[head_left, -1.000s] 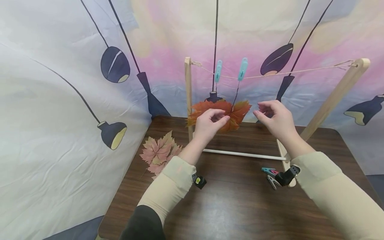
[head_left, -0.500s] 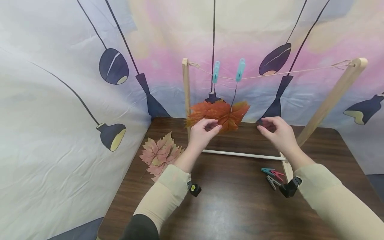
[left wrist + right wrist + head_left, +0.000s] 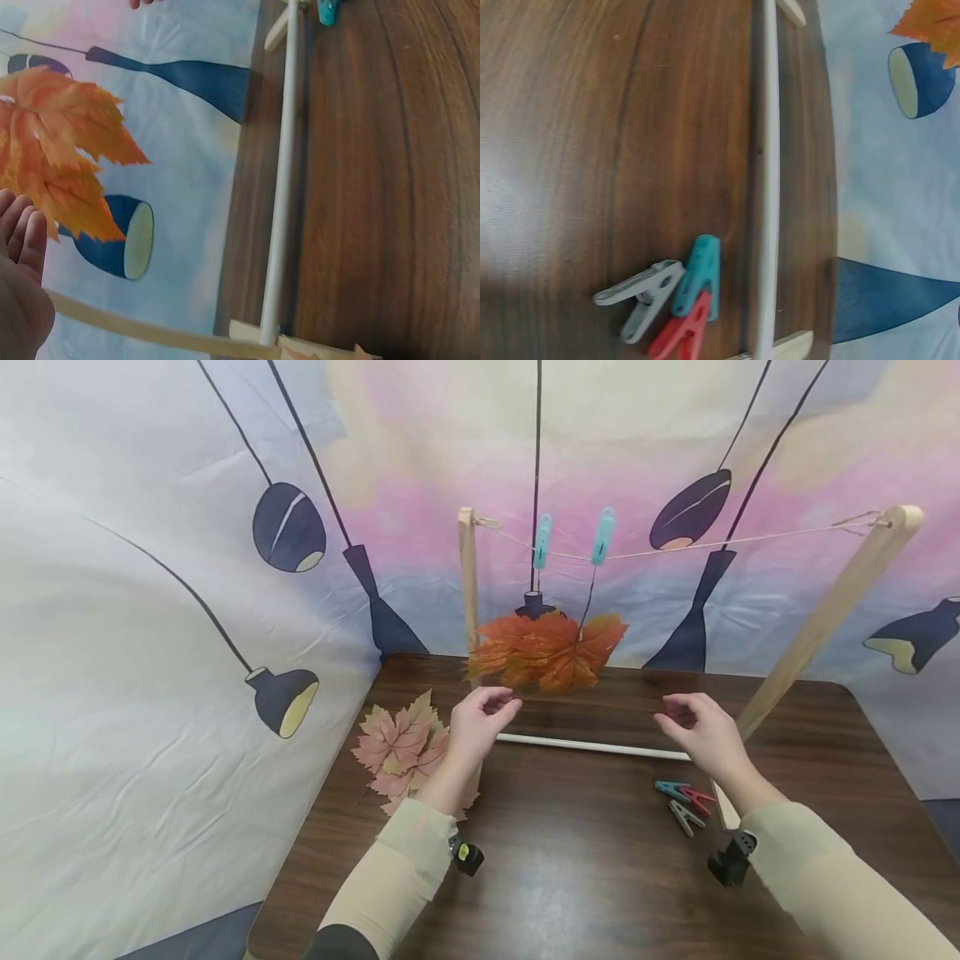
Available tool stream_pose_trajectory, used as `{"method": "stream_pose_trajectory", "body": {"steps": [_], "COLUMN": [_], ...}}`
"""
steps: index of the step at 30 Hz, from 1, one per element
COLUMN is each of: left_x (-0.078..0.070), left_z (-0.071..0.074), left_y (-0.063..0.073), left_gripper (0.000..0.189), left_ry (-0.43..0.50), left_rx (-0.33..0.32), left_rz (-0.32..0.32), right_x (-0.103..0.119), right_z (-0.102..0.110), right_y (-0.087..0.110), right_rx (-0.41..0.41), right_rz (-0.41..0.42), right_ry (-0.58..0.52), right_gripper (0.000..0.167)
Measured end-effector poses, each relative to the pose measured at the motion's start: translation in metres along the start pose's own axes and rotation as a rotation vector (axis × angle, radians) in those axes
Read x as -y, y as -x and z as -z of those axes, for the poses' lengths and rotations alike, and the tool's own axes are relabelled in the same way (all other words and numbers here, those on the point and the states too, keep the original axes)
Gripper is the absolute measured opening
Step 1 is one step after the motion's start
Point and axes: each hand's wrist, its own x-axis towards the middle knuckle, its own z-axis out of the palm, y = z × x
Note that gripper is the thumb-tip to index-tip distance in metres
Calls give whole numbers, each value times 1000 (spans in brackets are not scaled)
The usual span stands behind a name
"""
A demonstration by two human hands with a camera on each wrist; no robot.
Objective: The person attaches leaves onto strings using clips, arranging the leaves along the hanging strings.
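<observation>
Orange maple leaves (image 3: 555,650) hang by their stems from a string (image 3: 675,545), held by two light-blue clothespins (image 3: 603,537). My left hand (image 3: 480,727) is just below and left of these leaves, fingers loosely bent and holding nothing. In the left wrist view its fingers (image 3: 31,244) show near the lower edge of the orange leaves (image 3: 64,142). Farther right, my right hand (image 3: 705,735) hovers above the loose clothespins, loosely bent and holding nothing. Pink maple leaves (image 3: 401,743) lie on the table beside my left hand, whose forearm partly covers them.
The wooden frame has a left post (image 3: 469,585), a right post (image 3: 832,618) and a white bottom rod (image 3: 585,744). Teal (image 3: 701,274), red (image 3: 682,330) and grey (image 3: 646,294) clothespins lie on the brown table (image 3: 570,860). A printed cloth (image 3: 420,460) stands behind.
Both hands have drawn down toward the person, away from the hanging leaves; the left has also moved left. The leaves stay clipped to the string, and the loose clothespins show more fully.
</observation>
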Motion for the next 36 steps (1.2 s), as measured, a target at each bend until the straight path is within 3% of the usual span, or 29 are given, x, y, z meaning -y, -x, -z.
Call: {"method": "stream_pose_trajectory", "body": {"steps": [9,22,29,36], "left_x": [14,36,48,58], "left_z": [1,10,14,21], "left_y": [6,17,22,24], "left_gripper": [25,26,23,22], "left_ry": [32,51,10,-35], "left_rx": [-23,-36,-73,-102], "left_rz": [-8,70,81,111], "right_x": [-7,-19,-28,-34], "right_z": [-10,-18,-20,-23], "right_y": [13,33,41,44], "right_rx": [5,44,70,68], "right_rz": [-9,-61,-107,-96], "right_ry": [-10,-25,-7,3], "right_gripper": [32,34,36,35]}}
